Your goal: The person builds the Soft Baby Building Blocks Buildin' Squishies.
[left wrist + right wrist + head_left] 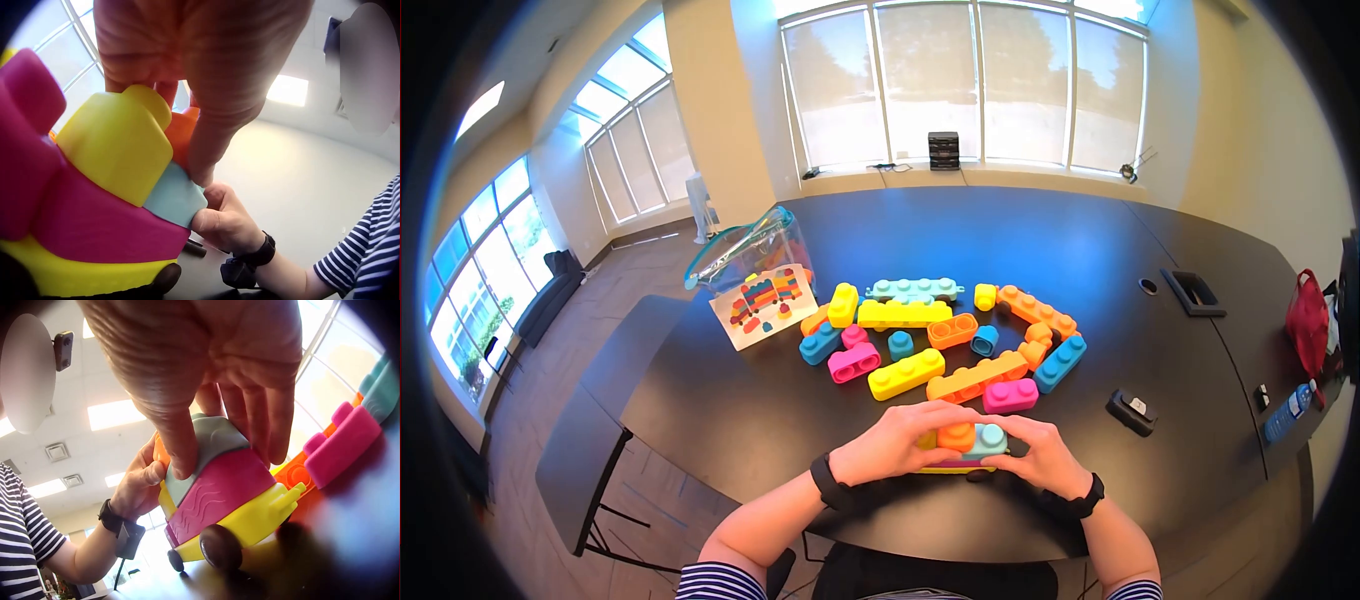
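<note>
Near the front table edge, both hands are around a small stacked toy car. Its yellow wheeled base [259, 515] stands on dark wheels [220, 547], with a long magenta block [231, 494] above it. A yellow block [115, 147], an orange block [956, 437] and a light blue block [992, 437] form the upper layer. My left hand [897, 436] grips the orange block between thumb and fingers. From the other side, my right hand [1036, 448] pinches the light blue block, its thumb on the near face in the right wrist view.
Beyond the hands lie several loose blocks, including a yellow block [907, 374], a long orange block [977, 377] and a magenta block [1010, 396]. A clear bag [765, 245] with a picture card [763, 305] stands left. A black device [1132, 411] and water bottle [1290, 412] are right.
</note>
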Action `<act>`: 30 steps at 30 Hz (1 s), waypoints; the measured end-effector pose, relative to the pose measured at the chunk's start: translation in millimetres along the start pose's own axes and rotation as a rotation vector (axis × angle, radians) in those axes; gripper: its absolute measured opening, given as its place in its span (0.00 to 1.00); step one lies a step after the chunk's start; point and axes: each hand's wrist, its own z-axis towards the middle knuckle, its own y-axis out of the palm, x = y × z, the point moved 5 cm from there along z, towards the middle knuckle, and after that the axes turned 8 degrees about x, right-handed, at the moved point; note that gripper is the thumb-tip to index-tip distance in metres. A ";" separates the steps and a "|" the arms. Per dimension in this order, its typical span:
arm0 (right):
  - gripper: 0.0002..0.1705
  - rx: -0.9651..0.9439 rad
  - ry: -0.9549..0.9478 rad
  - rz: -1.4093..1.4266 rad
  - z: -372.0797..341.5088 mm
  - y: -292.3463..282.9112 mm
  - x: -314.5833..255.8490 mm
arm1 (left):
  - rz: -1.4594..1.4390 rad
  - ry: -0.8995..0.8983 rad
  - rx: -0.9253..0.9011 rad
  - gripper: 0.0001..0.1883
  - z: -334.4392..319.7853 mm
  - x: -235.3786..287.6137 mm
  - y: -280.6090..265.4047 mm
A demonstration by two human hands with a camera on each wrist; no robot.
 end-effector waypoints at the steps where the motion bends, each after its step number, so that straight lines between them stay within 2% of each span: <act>1: 0.36 -0.003 0.006 0.009 0.2 -0.1 -0.3 | -0.007 0.003 0.000 0.31 -0.2 -1.1 -0.2; 13: 0.37 -0.028 0.042 0.032 -0.2 2.9 0.5 | -0.052 0.002 -0.017 0.31 -2.6 -4.8 -0.4; 16: 0.37 -0.045 0.052 0.023 0.0 3.1 1.3 | -0.077 0.013 -0.062 0.34 -1.4 -7.7 -0.4; 19: 0.36 -0.018 0.034 0.023 -0.7 3.5 1.9 | -0.068 -0.081 -0.133 0.38 -0.8 -4.6 -4.9; 21: 0.36 -0.026 0.033 0.026 -0.2 3.4 2.7 | -0.076 -0.045 -0.061 0.41 2.6 -5.7 -21.8; 22: 0.36 -0.029 0.037 0.027 -0.7 3.1 3.3 | -0.098 -0.102 -0.011 0.40 6.5 -11.3 -38.2; 23: 0.36 -0.027 0.033 0.030 -1.0 3.0 4.0 | -0.021 -0.211 0.098 0.36 9.8 -20.2 -58.2; 24: 0.36 -0.024 0.030 0.033 -1.3 3.4 5.1 | 0.010 -0.237 0.182 0.32 19.2 -46.9 -81.2; 25: 0.36 -0.020 0.026 0.036 -1.8 3.3 5.5 | -0.014 -0.332 0.355 0.29 24.0 -64.1 -101.7; 26: 0.36 -0.022 0.029 0.034 -2.0 2.8 4.9 | 0.003 -0.387 0.473 0.27 27.4 -100.5 -125.0; 27: 0.36 -0.023 0.031 0.031 -2.0 2.3 3.6 | 0.173 -0.313 0.526 0.29 30.9 -131.6 -147.5; 30: 0.37 -0.037 0.068 0.040 -1.9 2.4 4.9 | 0.490 -0.506 0.535 0.40 30.6 -205.2 -179.7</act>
